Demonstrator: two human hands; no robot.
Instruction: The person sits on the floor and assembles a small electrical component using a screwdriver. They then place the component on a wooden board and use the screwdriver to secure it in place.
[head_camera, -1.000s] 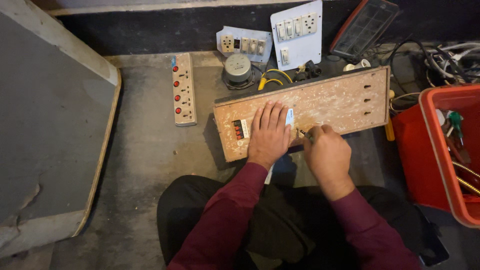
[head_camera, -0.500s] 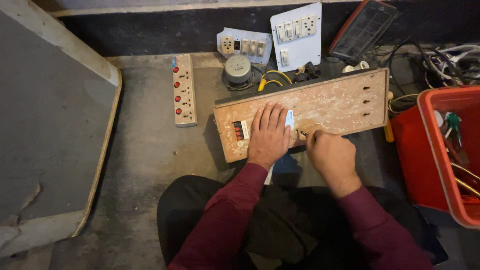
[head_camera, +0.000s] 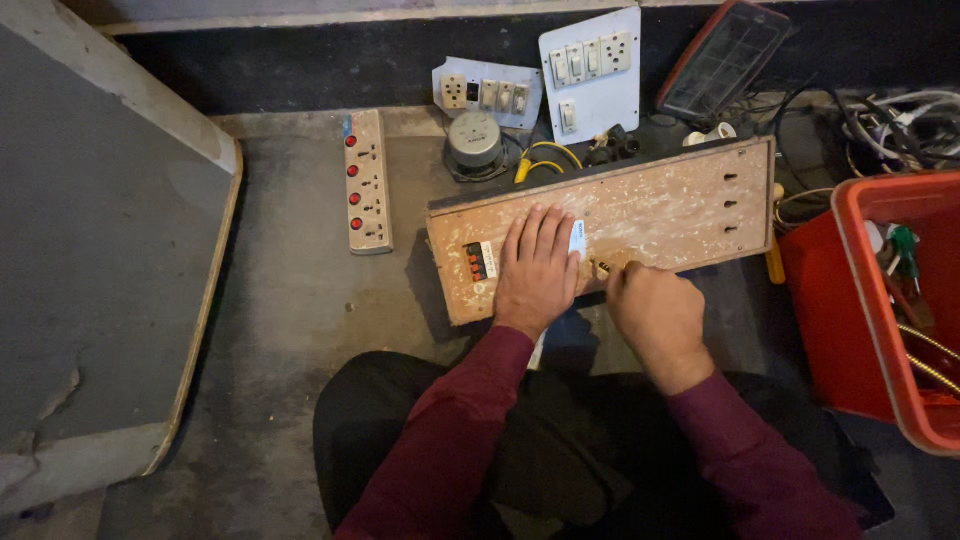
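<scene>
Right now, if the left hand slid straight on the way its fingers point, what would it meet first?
The left hand lies flat on the wooden board, fingers pointing up-frame. Likely first beyond the board's far edge: the yellow wires, though depth is unclear.

Ahead of me on the concrete floor (head_camera: 290, 300) lies a beige power strip (head_camera: 366, 182) with red switches, set lengthwise. Just right of it sits a round grey metal part (head_camera: 474, 144), with yellow wires (head_camera: 545, 157) curling beside it. Two white switch-and-socket plates lean against the dark wall: a smaller one (head_camera: 487, 94) and a taller one (head_camera: 590, 72). A red-framed grille panel (head_camera: 722, 60) rests tilted at the back. A tangle of cables (head_camera: 890, 120) occupies the far right corner. A red plastic bin (head_camera: 880, 300) at my right contains tools, one green-handled. A large grey board (head_camera: 90, 270) with pale edging lies at my left.
</scene>
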